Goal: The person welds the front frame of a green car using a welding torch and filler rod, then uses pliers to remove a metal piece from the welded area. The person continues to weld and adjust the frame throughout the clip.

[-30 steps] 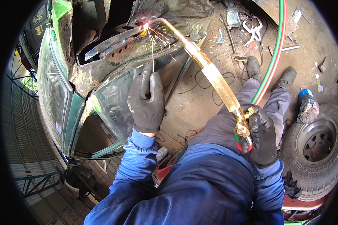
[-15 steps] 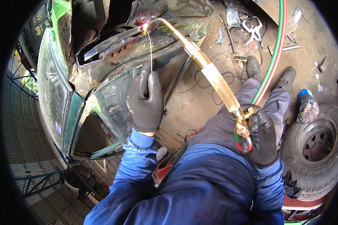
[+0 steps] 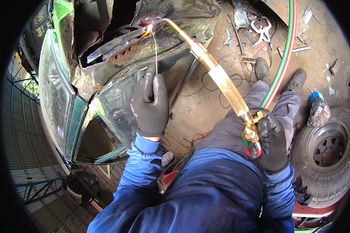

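My right hand [image 3: 273,139], in a dark glove, grips the valve end of a brass gas welding torch [image 3: 226,87]. Its thin copper neck curves over to the rusty edge of a green car body [image 3: 122,112]. At the tip a bright flame [image 3: 148,29] burns against the metal, beside a flat steel strip [image 3: 116,46] lying along the opening. My left hand [image 3: 151,103], also gloved, is closed round a thin filler rod [image 3: 156,54] whose upper end reaches the flame. The rod's lower end is hidden in my fingers.
Green and red hoses [image 3: 284,54] arc down to the torch from above. A wheel with a tyre [image 3: 326,149] lies at the right. White locking pliers [image 3: 262,30], metal scraps and thin cables lie on the floor [image 3: 206,83]. My boots [image 3: 297,80] stand right of the torch.
The flame at the torch tip looks longer and more orange on its lower side. Both hands, the torch and the rod stay almost in place.
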